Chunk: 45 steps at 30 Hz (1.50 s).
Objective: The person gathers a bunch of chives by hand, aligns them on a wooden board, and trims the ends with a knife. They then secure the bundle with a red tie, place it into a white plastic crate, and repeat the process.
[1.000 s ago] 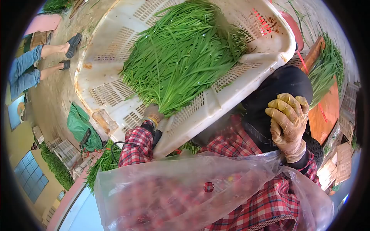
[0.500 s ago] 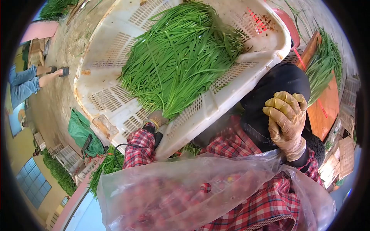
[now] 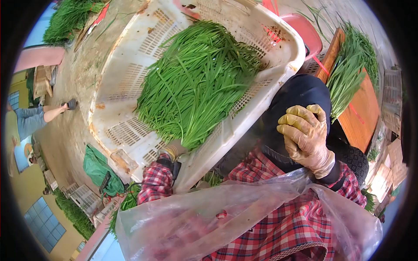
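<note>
A big heap of garlic chives (image 3: 196,82), long flat green leaves, lies in a white slotted plastic basket (image 3: 109,93) tilted in front of me. My left hand (image 3: 174,149), gloved, reaches over the basket's near side to the lower end of the heap. Its fingers are hidden by the leaves, so whether they grip any cannot be seen. My right hand (image 3: 308,137), in a yellowed rubber glove, is raised beside my dark-trousered knee (image 3: 300,98). Its fingers are curled and close together, and nothing shows in them.
More chives (image 3: 350,69) lie on a brown wooden board (image 3: 359,117) at right, near a red plastic stool (image 3: 305,35). A green bag (image 3: 102,169) sits left of the basket. Another person's legs (image 3: 41,116) show at far left. Clear plastic sheeting (image 3: 174,222) covers my lap.
My view has shifted a little, so the basket and my right hand sit further left. Both hands keep nearly the same pose. The person at far left has changed leg position.
</note>
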Motion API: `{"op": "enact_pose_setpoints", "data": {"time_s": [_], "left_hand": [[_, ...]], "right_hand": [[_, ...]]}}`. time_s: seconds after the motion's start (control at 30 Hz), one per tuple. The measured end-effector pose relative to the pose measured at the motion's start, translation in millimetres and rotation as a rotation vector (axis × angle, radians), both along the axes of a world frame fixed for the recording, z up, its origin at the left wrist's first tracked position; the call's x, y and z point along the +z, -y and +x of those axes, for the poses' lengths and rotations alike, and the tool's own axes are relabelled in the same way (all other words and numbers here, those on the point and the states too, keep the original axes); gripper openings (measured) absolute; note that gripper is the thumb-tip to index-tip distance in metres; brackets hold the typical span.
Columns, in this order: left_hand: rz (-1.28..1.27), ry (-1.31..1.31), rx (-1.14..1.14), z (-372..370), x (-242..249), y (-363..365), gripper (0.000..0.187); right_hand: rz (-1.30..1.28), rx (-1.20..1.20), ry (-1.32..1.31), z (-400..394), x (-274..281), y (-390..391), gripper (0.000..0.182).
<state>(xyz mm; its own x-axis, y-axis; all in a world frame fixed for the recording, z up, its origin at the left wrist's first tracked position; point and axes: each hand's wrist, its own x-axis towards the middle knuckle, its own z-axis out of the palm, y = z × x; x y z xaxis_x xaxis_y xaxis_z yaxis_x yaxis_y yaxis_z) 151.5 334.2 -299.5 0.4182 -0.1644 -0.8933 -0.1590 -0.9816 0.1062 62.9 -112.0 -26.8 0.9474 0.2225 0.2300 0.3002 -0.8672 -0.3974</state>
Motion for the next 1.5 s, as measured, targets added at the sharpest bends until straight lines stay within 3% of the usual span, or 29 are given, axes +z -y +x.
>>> {"op": "enact_pose_setpoints", "data": {"time_s": [0.07, 0.1, 0.13, 0.23, 0.4, 0.47, 0.5, 0.53, 0.6, 0.67, 0.7, 0.77, 0.83, 0.97, 1.03, 1.23, 1.3, 1.37, 1.4, 1.43, 1.5], "left_hand": [[-0.367, -0.099, 0.149, 24, 30, -3, 0.052], [-0.414, -0.144, 0.239, 36, 69, 11, 0.043], [-0.576, -0.322, 0.641, 40, 94, 17, 0.031], [-0.798, -0.723, 1.414, 36, 171, 50, 0.032], [-1.372, -0.654, 1.662, -7, 233, 144, 0.025], [-1.554, -0.604, 1.671, -24, 243, 177, 0.023], [-1.632, -0.682, 1.758, -33, 249, 200, 0.025], [-1.678, -0.945, 1.749, -35, 257, 208, 0.025], [-1.724, -1.037, 1.738, -40, 262, 219, 0.027], [-1.738, -0.678, 1.754, -46, 248, 220, 0.029], [-1.85, -1.157, 1.657, -44, 241, 221, 0.029], [-1.707, -0.864, 1.867, -53, 241, 227, 0.028], [-1.79, -0.846, 1.779, -61, 252, 230, 0.027], [-1.678, -0.691, 1.773, -74, 265, 244, 0.033], [-1.559, -0.778, 1.78, -77, 265, 243, 0.036], [-1.553, -1.097, 1.638, -88, 250, 234, 0.038], [-1.552, -1.413, 1.482, -88, 230, 219, 0.038], [-1.525, -1.546, 1.32, -87, 219, 205, 0.039], [-1.515, -1.432, 1.299, -87, 218, 199, 0.039], [-1.479, -1.295, 1.269, -86, 221, 195, 0.04], [-1.193, -0.507, 1.1, -88, 271, 208, 0.041]], "right_hand": [[-0.023, 0.008, 0.008, 1, 1, 1, 0.026], [-0.029, 0.016, 0.005, 0, 2, 0, 0.026], [-0.04, 0.019, 0.002, -1, 0, 0, 0.027], [-0.037, 0.017, 0.029, -2, -1, -1, 0.025], [0.033, 0.009, -0.074, -1, 18, -10, 0.056], [0.289, 0.079, 0.002, 3, 31, -17, 0.057], [0.304, 0.225, 0.01, 3, 32, -25, 0.057], [0.33, 0.283, 0.025, 3, 33, -30, 0.055], [0.231, 0.319, 0.019, -5, 36, -35, 0.055], [0.176, 0.349, 0.017, -14, 37, -38, 0.055], [0.176, 0.384, 0.076, -18, 35, -40, 0.051], [0.215, 0.434, 0.118, -21, 32, -41, 0.049], [0.234, 0.399, 0.119, -23, 34, -38, 0.046], [0.309, 0.409, 0.14, -27, 27, -31, 0.042], [0.301, 0.36, 0.158, -30, 21, -28, 0.04], [0.156, 0.384, 0.025, -52, 12, -29, 0.043], [0.398, 0.335, -0.017, -58, 13, -25, 0.041], [0.642, 0.291, -0.053, -62, 16, -21, 0.04], [0.743, 0.123, -0.066, -68, 23, -19, 0.034], [0.903, 0.018, -0.357, -68, 25, -14, 0.041], [0.99, -0.068, -0.534, -71, 25, -20, 0.066]]}}
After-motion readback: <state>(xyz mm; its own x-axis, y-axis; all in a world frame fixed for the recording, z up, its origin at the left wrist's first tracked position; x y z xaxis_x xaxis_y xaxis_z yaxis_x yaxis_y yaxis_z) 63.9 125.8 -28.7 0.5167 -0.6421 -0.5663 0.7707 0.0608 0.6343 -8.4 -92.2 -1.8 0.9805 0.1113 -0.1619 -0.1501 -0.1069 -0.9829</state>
